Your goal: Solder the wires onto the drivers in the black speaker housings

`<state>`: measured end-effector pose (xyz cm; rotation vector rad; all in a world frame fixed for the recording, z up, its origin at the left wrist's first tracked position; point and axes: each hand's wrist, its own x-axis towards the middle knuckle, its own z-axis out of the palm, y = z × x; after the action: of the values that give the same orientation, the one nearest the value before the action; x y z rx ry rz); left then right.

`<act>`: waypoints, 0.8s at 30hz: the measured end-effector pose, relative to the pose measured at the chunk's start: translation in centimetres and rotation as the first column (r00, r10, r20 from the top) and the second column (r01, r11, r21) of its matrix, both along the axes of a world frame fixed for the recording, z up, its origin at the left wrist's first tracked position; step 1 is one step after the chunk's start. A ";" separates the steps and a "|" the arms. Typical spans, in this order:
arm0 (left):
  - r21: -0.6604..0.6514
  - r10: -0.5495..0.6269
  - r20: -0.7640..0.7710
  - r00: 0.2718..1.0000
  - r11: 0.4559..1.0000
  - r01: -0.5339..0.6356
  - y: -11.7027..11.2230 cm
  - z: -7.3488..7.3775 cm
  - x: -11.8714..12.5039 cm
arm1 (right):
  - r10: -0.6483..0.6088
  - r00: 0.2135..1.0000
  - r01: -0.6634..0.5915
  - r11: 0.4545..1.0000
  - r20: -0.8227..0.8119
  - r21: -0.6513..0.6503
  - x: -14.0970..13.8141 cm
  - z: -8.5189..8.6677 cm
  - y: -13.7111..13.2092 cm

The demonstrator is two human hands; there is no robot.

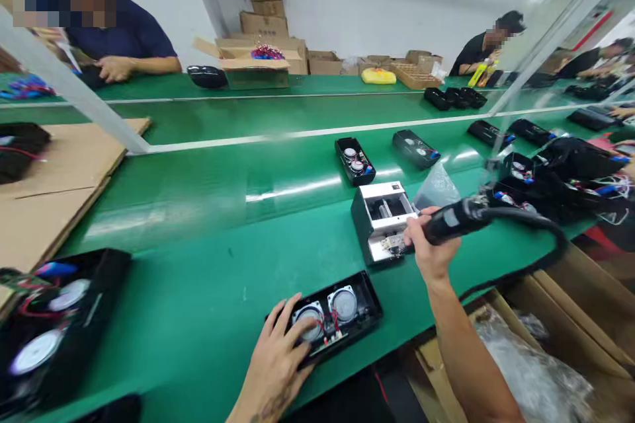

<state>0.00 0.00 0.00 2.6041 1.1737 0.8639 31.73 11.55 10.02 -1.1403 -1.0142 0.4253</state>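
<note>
- Plain white wall (397, 6) behind the bench's far edge, evenly lit.
- Long green bench (198, 231), matte, crossed lengthwise by white stripes (248, 140); pale glare streak near the middle.
- Brown cardboard boxes (262, 10) stacked against the wall at the far edge.
- Flat cardboard sheet (64, 165) over the left edge.
- Slanting pale frame bars (74, 86) at left and right ends.
- Open carton (590, 291) below the near right corner.

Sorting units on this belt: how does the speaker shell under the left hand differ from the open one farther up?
The near shell has the left hand on it; the far shell lies untouched. The near shell lies roughly along the belt; the far shell lies across it. Both are black and open, with two round silver drivers.
</note>
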 end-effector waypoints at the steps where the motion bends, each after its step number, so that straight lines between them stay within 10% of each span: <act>1: -0.003 0.003 -0.008 1.000 1.000 -0.003 0.0 -0.2 0.0 | -0.001 1.000 0.001 1.000 -0.006 -0.017 0.0 0.0 0.2; 9: 0.031 0.014 -0.038 0.999 0.999 -0.012 -0.1 -0.9 0.0 | 0.206 0.978 -0.189 0.939 0.027 -0.288 -0.1 -0.4 -2.1; 17: 0.004 0.002 -0.089 0.996 1.000 -0.001 -0.3 -0.5 0.1 | 0.425 0.895 -0.416 0.905 -0.136 0.094 -4.1 0.6 -10.8; 24: 0.014 0.011 -0.094 0.996 1.000 -0.010 -0.5 -0.2 0.4 | 0.560 0.823 -0.558 0.828 -0.098 0.046 -7.3 -1.3 -12.6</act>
<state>0.40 -0.48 -0.24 2.6782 1.2098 0.7612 24.40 -1.01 8.71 -0.7751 -1.2504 0.9392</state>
